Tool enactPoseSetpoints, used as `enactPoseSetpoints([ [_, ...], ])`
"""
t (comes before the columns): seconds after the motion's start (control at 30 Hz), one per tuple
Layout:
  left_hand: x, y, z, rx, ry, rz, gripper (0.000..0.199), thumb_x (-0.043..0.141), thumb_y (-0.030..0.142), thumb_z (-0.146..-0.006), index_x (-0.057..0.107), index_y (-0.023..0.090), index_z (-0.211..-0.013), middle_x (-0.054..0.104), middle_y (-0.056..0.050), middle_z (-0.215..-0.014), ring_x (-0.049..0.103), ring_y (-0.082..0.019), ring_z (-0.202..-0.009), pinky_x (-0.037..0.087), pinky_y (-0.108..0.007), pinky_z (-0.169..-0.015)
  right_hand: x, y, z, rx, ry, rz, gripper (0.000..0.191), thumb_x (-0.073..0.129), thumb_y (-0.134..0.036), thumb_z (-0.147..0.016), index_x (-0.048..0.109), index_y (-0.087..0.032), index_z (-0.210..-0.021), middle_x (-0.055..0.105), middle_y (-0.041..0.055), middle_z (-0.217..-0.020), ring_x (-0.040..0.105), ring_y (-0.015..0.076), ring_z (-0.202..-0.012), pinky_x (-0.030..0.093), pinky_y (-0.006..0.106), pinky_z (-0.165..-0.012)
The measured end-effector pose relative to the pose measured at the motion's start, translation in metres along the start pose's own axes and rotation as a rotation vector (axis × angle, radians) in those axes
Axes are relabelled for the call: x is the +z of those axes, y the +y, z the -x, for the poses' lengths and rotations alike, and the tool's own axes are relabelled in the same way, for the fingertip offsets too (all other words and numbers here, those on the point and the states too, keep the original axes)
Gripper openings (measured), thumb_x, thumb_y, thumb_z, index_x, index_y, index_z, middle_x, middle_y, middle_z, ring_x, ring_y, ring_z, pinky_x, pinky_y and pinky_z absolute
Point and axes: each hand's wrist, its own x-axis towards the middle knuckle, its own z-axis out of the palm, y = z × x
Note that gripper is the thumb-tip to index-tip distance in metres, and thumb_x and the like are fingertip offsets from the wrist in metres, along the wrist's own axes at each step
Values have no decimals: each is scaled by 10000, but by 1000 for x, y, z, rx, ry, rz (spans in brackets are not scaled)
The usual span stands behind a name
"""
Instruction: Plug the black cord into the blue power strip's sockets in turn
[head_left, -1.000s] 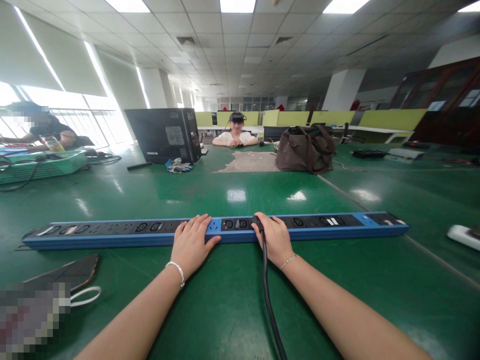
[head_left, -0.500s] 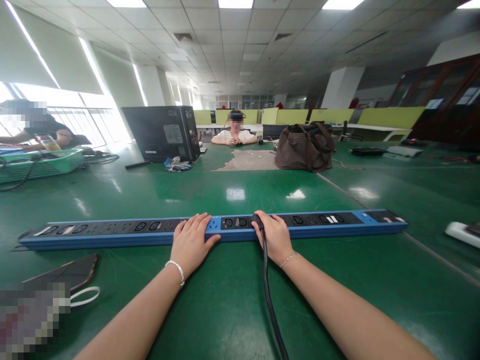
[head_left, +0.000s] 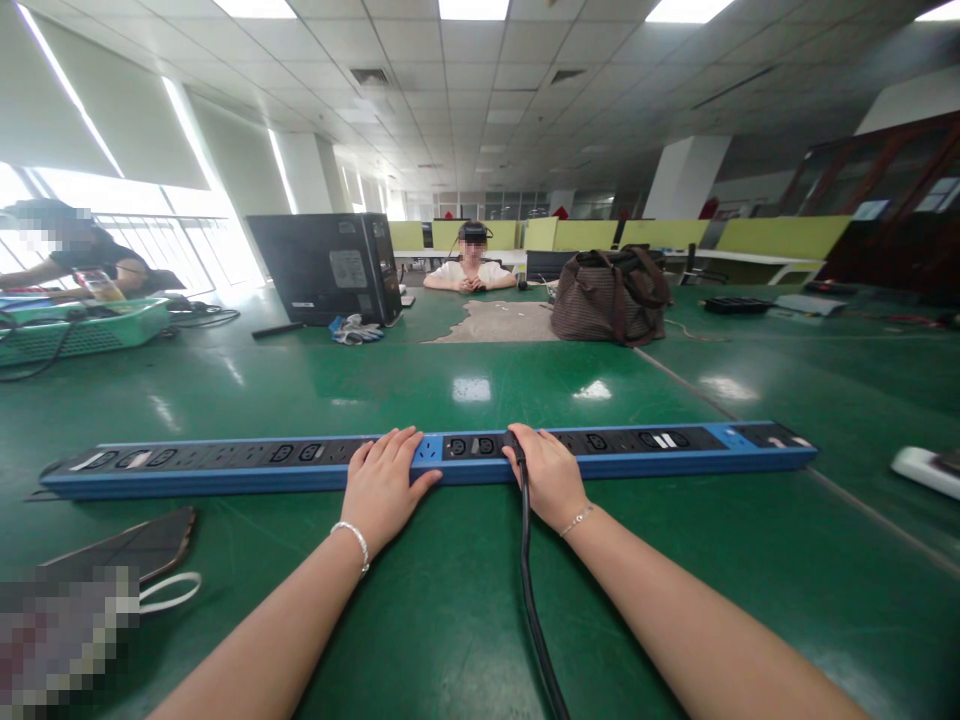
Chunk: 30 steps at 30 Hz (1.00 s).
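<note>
A long blue power strip (head_left: pixel 247 480) with a row of black sockets lies across the green table. My left hand (head_left: pixel 385 480) grips it near the middle, fingers over the top and thumb along the front edge. Just to the right, my right hand (head_left: pixel 551 475) is closed around a black power plug (head_left: pixel 516 440) at the strip's socket face. My fingers hide the plug's front, so I cannot tell how deep it sits. From the plug a black cord (head_left: pixel 527 560) runs down towards me over the table.
A phone (head_left: pixel 127 545) lies at front left. Farther back are a green basket (head_left: pixel 112 332), a black computer case (head_left: pixel 322 270), gloves (head_left: pixel 355 330) and a brown bag (head_left: pixel 611 295). A white device (head_left: pixel 926 470) is at right. One person (head_left: pixel 471 270) sits opposite, another (head_left: pixel 97 255) at left.
The black cord has shifted slightly to the left below the plug. Both hands keep their places on the strip and plug.
</note>
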Motion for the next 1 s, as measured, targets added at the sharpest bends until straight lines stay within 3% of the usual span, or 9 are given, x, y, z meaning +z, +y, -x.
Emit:
enactPoseSetpoints([
  [0.2,0,0,0,5,-1,-13,513,456,509,-864,497,202,-1273,539,-85,-1354,465,-269,-1256,316,-459,-1036,-5,-3,-5,28,33,-61,301,383,-317,-945,574,-160,-1116,698,104,-1041,657,202,-936,458,344,-916],
  [0.37,-1,1,0,6,0,-23,502,468,501,-863,501,206,-1268,545,-82,-1348,470,-260,-1252,319,-450,-1034,-27,-4,-21,345,218,-214,310,406,-370,-928,548,-199,-1145,712,62,-961,679,192,-816,510,286,-736],
  [0.57,-1,1,0,-6,-9,-26,507,459,505,-866,497,205,-1273,539,-79,-1354,463,-258,-1259,317,-450,-1038,-36,11,-18,413,152,-196,320,439,-387,-884,592,-211,-1102,713,63,-963,678,220,-782,507,318,-714],
  [0.67,-1,0,0,-3,-15,-26,512,454,507,-867,498,199,-1274,539,-85,-1354,463,-258,-1261,315,-452,-1039,-46,32,-18,440,188,-245,317,474,-392,-849,628,-219,-1067,713,50,-944,670,216,-809,504,323,-757],
  [0.83,0,-1,0,-5,-12,-24,514,443,521,-866,502,210,-1272,539,-88,-1354,462,-255,-1263,310,-448,-1046,-73,88,-11,587,326,-327,322,484,-410,-806,701,-197,-911,716,58,-936,651,233,-905,492,343,-826],
  [1.0,2,-2,0,-2,-11,-29,529,433,531,-865,495,209,-1281,537,-94,-1354,468,-262,-1257,307,-454,-1047,-80,130,12,652,147,-269,352,481,-445,-791,716,-211,-908,715,62,-972,637,262,-957,471,397,-878],
])
